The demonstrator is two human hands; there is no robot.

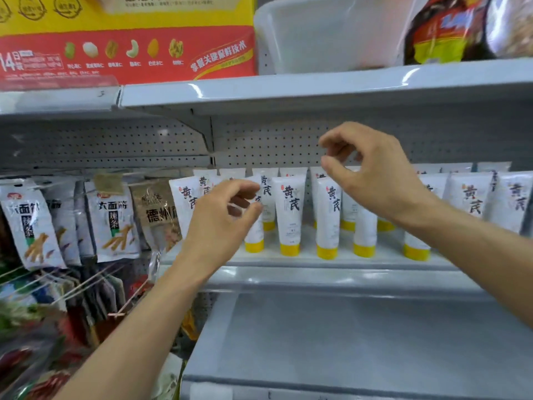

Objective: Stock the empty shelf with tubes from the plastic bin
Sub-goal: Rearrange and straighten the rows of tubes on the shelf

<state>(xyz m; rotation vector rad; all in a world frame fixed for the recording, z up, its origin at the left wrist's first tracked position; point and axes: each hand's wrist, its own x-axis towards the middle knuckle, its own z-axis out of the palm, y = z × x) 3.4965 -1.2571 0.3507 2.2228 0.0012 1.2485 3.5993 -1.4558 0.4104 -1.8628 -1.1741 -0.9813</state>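
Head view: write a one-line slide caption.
Left hand and right hand reach toward white tubes standing on yellow caps on the shelf, bin above.

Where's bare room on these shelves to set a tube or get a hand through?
Lower shelf, under the tubes: bare as far as visible. Narrow strip before the yellow caps. Open air under the top shelf, above the tubes. Crowded: tube rows, top shelf with plastic bin and box, hanging packets left.
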